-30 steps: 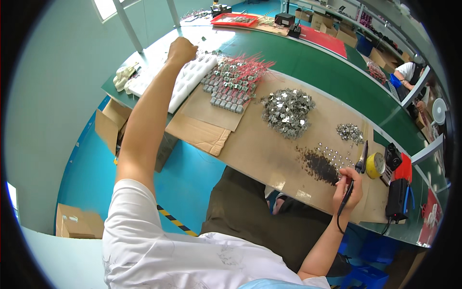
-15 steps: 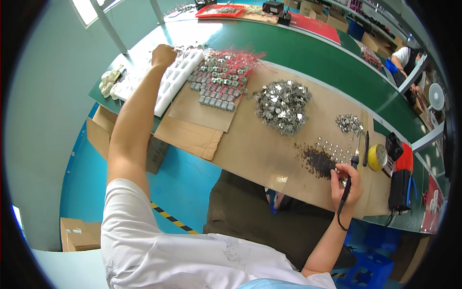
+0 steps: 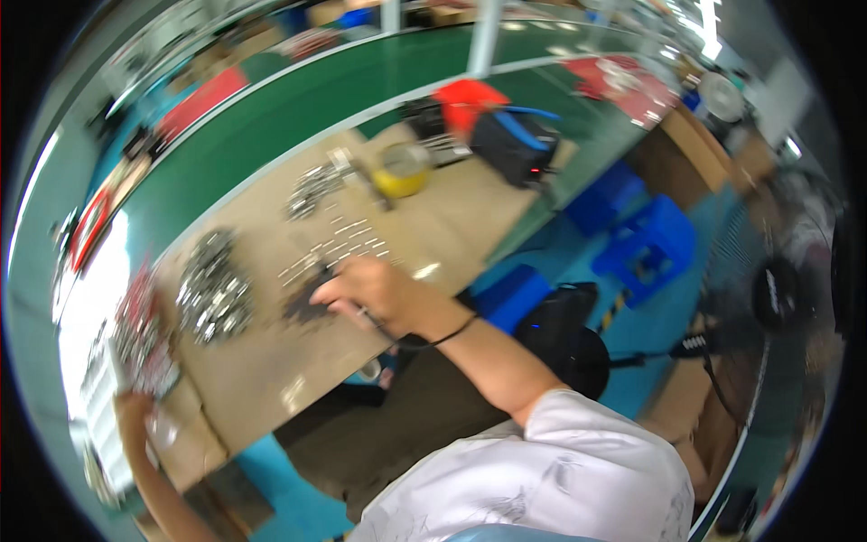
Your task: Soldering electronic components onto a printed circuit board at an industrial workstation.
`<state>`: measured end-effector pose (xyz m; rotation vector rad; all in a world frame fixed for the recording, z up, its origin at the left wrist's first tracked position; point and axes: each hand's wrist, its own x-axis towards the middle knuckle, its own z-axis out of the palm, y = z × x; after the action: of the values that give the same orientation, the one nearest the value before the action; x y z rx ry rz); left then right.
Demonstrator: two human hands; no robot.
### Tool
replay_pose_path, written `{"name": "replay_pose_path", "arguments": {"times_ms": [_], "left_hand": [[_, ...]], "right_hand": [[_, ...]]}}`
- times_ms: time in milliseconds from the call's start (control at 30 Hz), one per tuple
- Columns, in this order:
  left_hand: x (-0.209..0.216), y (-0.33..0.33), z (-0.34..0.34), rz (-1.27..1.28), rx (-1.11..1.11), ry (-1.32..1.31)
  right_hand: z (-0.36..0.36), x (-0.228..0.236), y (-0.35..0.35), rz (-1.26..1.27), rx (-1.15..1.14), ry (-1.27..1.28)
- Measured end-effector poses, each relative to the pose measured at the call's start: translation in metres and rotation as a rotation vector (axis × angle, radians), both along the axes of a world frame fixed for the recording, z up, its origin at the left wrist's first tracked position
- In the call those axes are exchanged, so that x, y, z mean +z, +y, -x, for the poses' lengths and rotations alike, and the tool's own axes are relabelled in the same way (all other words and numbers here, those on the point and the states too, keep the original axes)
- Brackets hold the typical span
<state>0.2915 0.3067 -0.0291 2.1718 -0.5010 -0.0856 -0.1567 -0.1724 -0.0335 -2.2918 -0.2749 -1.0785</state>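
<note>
My right hand (image 3: 375,294) is closed around the dark handle of a soldering iron (image 3: 324,270), its black cable running past my wrist. It is over the dark brown crumbs (image 3: 305,303) and beside rows of small shiny beads (image 3: 352,240). At the left, my left hand (image 3: 135,408) is beside a white slotted tray (image 3: 107,384) and below the motor-like metal parts with red wires (image 3: 140,334); blur hides its fingers. Between the hands lies a heap of silvery metal pieces (image 3: 213,294). A smaller metal heap (image 3: 312,191) is farther back.
A yellow tape roll (image 3: 401,170) stands at the board's back right. Beyond it are a black box with a blue handle (image 3: 517,147) and a red object (image 3: 470,101). Blue stools (image 3: 646,248) stand below the table at right. Cardboard (image 3: 194,434) is at the left front edge.
The view has swung to the right and is smeared. My left hand has come back from the tray's far end toward the near side. My right hand still grips the soldering iron.
</note>
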Motion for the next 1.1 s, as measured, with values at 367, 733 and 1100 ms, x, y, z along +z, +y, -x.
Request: {"name": "replay_pose_path", "arguments": {"times_ms": [367, 733, 1100], "left_hand": [[0.045, -0.064, 0.037, -0.160, 0.168, 0.322], [0.041, -0.027, 0.004, -0.166, 0.226, -0.130], [0.084, -0.152, 0.238, -0.093, -0.542, -0.463]], "right_hand": [[0.017, 0.007, 0.004, -0.035, -0.062, 0.080], [0.017, 0.006, 0.003, -0.030, -0.071, 0.102], [0.022, 0.016, 0.009, 0.004, -0.198, 0.104]]}}
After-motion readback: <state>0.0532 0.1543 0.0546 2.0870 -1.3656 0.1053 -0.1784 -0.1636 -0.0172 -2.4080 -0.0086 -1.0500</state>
